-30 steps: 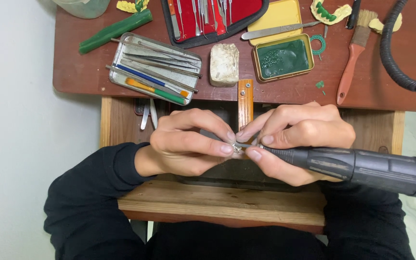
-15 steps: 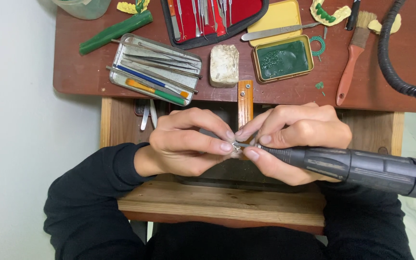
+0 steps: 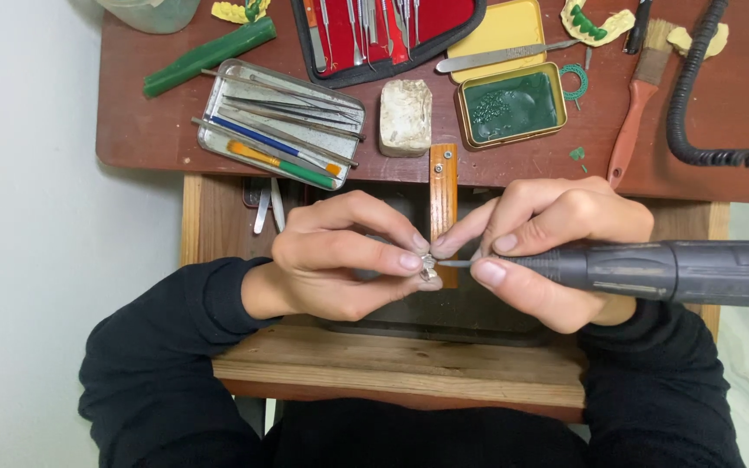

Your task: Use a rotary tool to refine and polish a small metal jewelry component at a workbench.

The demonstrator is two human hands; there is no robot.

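1. Head view: a small metal piece is pinched in the left hand over the wooden bench pin.
2. A dark rotary handpiece is gripped by the right hand, its bit set against the piece.
3. Grinding is judged under way; steady, light contact is called for.

small metal piece mostly hidden, handpiece cut off

Head camera looks straight down (close) overhead.

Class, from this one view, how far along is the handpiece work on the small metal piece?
Done: tool tray sits laid out. In hand: left hand pinches the small metal piece at the wooden peg; right hand holds the grey handpiece, tip against it. Left: finish cannot be judged; piece too small.
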